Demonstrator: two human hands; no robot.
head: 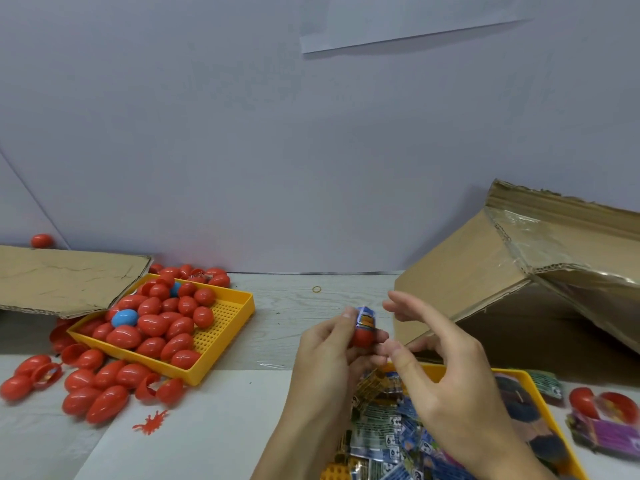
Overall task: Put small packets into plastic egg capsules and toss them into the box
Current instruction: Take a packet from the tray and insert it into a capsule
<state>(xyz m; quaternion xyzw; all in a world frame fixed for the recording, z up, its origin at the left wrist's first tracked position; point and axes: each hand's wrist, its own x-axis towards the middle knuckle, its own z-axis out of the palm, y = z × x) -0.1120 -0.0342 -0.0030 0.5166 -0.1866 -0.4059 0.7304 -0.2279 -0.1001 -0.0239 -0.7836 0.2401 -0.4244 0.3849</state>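
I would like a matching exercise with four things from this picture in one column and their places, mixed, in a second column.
Things:
1. blue egg
2. rubber band
3. red half shell with packet
4. cardboard box

Places:
A. in the left hand
B. at the right, tilted
C. alone on the table, near the wall
D. among red eggs in the yellow tray

Pairs: 1-D, 2-C, 3-A, 4-B

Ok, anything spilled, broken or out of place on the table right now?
Yes. Red eggs lie spilled on the table beside the yellow tray, some split open into halves. A red splat-shaped bit lies loose nearby, a rubber band sits alone farther back, and the cardboard box has ragged, torn flaps.
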